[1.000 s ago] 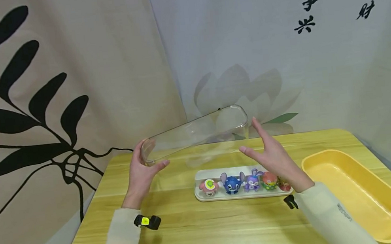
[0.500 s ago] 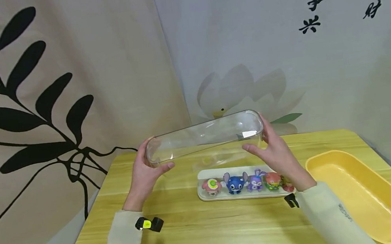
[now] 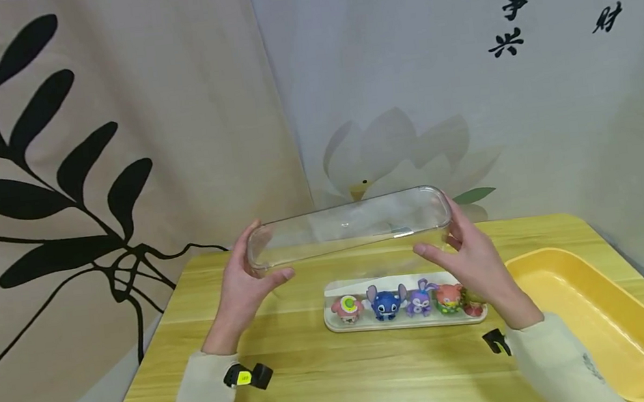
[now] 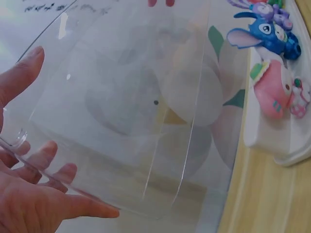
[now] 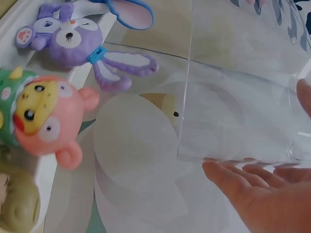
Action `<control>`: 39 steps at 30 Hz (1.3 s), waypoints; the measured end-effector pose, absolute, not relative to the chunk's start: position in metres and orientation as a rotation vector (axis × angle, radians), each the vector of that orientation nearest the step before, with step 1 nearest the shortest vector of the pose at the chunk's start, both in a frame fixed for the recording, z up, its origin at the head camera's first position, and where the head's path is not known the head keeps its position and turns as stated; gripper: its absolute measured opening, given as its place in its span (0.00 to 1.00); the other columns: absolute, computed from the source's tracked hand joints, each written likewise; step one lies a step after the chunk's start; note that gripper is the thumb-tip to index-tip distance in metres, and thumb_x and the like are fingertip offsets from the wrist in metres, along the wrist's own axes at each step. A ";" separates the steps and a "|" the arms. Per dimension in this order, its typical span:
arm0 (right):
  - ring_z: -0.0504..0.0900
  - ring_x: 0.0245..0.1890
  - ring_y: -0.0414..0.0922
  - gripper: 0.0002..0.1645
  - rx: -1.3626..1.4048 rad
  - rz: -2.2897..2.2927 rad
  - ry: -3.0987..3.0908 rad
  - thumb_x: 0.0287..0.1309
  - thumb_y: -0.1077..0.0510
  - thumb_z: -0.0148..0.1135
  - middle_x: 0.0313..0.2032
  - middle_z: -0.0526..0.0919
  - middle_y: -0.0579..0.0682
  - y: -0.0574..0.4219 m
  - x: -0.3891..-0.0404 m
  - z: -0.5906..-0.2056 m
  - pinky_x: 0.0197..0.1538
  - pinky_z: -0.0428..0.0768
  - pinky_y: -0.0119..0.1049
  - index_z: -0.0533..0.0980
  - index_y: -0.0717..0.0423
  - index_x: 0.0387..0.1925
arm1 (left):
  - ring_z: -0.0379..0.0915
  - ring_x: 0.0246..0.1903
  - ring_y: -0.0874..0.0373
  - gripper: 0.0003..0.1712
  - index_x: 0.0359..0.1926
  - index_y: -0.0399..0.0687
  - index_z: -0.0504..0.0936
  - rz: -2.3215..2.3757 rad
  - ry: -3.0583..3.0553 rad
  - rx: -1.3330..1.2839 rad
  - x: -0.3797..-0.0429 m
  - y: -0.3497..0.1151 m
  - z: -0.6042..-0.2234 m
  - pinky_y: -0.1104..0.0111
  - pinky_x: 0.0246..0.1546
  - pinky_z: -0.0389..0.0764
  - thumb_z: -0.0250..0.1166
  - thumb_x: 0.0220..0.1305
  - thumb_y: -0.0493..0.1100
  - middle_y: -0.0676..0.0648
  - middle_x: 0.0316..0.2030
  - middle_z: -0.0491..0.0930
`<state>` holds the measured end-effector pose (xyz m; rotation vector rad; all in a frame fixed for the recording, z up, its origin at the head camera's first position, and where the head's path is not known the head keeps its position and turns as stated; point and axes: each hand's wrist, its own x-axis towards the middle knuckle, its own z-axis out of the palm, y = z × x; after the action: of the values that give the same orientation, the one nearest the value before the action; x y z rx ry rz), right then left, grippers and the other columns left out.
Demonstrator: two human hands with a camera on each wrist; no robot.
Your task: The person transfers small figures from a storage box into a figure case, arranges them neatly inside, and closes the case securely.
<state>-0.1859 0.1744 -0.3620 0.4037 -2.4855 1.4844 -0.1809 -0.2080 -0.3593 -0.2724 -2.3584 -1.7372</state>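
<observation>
A long clear plastic cover [image 3: 348,224] hangs tilted above the table's back edge, its right end higher. My left hand [image 3: 240,295] grips its left end; in the left wrist view the fingers [image 4: 43,158] show through the plastic. At the other end, my right hand [image 3: 479,269] holds it, fingers [image 5: 228,177] along one side and thumb opposite. Below it a white tray [image 3: 406,325] carries a row of toy figures: a pink one [image 3: 348,309], a big-eared blue one [image 3: 384,304], a purple rabbit [image 5: 77,41] and a coral one in green [image 5: 53,114]. The last is partly hidden by my right hand.
A yellow plastic bin [image 3: 606,328] stands at the right of the wooden table [image 3: 342,389], beside my right forearm. Behind the table hangs a pale curtain [image 3: 189,110] with black leaves and characters. Each wrist wears a black strap.
My right hand, apart from the cover at first, has come to hold its right end. The cover has shifted right, come down a little at that end and tilts less. My left hand keeps its grip.
</observation>
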 end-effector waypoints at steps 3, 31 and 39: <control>0.65 0.74 0.61 0.59 0.396 1.476 -2.491 0.63 0.45 0.73 0.78 0.60 0.58 0.181 -0.180 -0.362 0.70 0.71 0.56 0.45 0.33 0.83 | 0.48 0.78 0.42 0.59 0.82 0.59 0.56 -1.725 -2.380 -0.279 -0.179 -0.204 -0.357 0.36 0.72 0.61 0.80 0.56 0.38 0.43 0.79 0.54; 0.74 0.66 0.68 0.40 0.335 1.299 -2.545 0.78 0.47 0.53 0.75 0.67 0.58 0.220 -0.138 -0.378 0.60 0.78 0.66 0.49 0.37 0.83 | 0.51 0.77 0.38 0.60 0.81 0.60 0.57 -1.783 -2.409 -0.324 -0.173 -0.160 -0.368 0.39 0.71 0.65 0.81 0.53 0.43 0.42 0.77 0.58; 0.75 0.64 0.71 0.39 0.322 1.234 -2.551 0.81 0.49 0.47 0.74 0.66 0.63 0.233 -0.133 -0.383 0.57 0.77 0.74 0.46 0.48 0.84 | 0.50 0.78 0.40 0.58 0.79 0.61 0.60 -1.785 -2.399 -0.347 -0.172 -0.141 -0.372 0.42 0.77 0.54 0.83 0.51 0.44 0.44 0.78 0.59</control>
<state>-0.1330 0.2330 -0.3828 0.3220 -2.5509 1.2336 -0.1717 -0.1411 -0.3716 -0.3469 -2.3994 -1.7849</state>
